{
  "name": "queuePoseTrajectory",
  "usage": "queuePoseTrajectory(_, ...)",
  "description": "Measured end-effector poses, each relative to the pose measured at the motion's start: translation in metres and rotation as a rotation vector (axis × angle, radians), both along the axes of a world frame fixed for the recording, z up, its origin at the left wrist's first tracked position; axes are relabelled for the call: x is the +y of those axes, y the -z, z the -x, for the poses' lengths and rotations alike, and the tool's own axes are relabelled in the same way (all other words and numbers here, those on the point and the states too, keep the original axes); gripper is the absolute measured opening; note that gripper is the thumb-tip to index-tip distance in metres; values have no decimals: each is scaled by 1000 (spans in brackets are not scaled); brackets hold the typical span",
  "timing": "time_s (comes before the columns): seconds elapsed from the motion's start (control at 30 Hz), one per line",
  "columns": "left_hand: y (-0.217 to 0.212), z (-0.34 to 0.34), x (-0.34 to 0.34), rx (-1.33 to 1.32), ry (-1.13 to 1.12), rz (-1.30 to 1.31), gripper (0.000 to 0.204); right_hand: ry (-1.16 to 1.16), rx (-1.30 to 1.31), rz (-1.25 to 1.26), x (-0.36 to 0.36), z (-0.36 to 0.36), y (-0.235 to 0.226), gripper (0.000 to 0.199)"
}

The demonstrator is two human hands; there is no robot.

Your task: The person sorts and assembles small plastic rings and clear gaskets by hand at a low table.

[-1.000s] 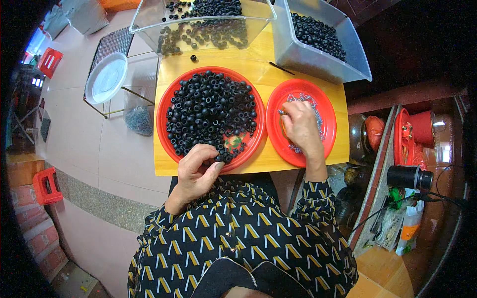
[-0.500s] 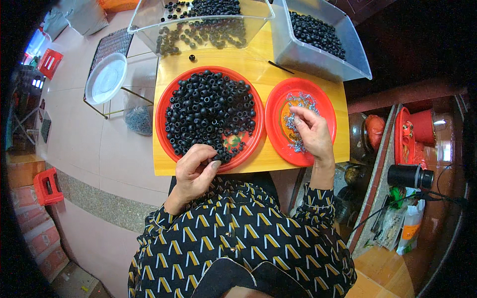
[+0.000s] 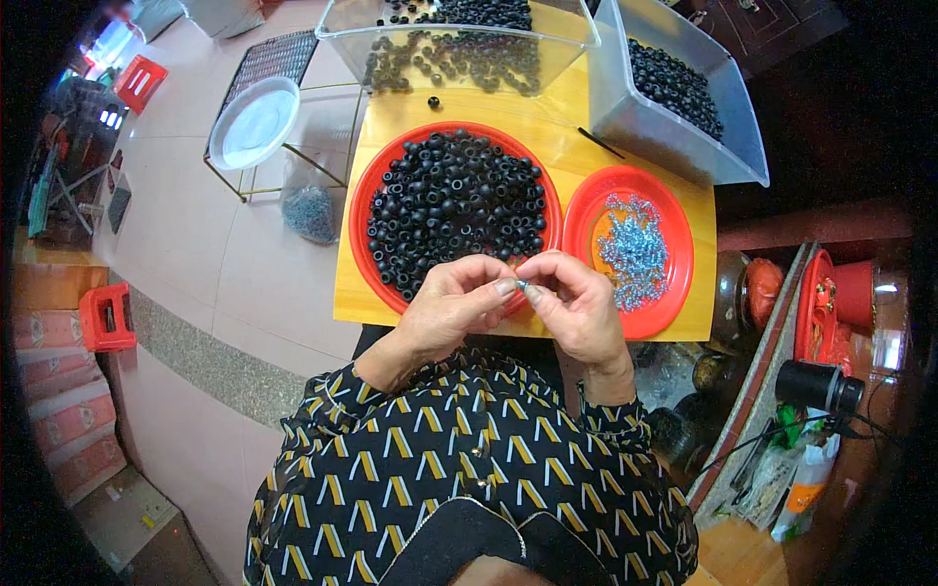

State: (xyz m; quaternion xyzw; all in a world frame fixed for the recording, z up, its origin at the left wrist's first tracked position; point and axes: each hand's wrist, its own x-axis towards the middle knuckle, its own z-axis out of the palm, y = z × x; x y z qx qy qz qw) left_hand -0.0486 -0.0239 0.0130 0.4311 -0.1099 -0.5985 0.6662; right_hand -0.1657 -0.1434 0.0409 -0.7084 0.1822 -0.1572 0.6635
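My hands meet in front of the near rim of a round red tray (image 3: 360, 210) heaped with black, hollow bead-like caps (image 3: 459, 195). Between the fingertips a small bluish-silver metal piece (image 3: 523, 285) shows. My right hand (image 3: 578, 308) pinches it between thumb and forefinger. My left hand (image 3: 451, 305) is also closed in a pinch, touching the right; whatever sits in its fingertips is hidden. To the right lies a smaller red plate (image 3: 676, 293) with a pile of small, shiny silver-blue metal pieces (image 3: 637, 252).
Two clear plastic bins, one at the back (image 3: 567, 39) and one at the back right (image 3: 738, 127), contain more black caps. A single black cap (image 3: 433, 102) lies on the yellow table (image 3: 391, 107). Left of it stands a rack with a white round lid (image 3: 256, 122).
My right hand has left the red plate and come left to meet my left hand. The left hand has lifted off the caps and shifted slightly right. The whole view has shifted.
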Motion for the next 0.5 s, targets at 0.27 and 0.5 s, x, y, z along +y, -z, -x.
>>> queuePoseTrajectory(0.27, 11, -9, -4, -153, -82, 146, 10, 36, 24, -2, -1, -16, 6, 13)
queuePoseTrajectory(0.5, 6, -15, -4, -206, -114, 148, 11, -46, 96, -29, -7, -22, 19, 26)
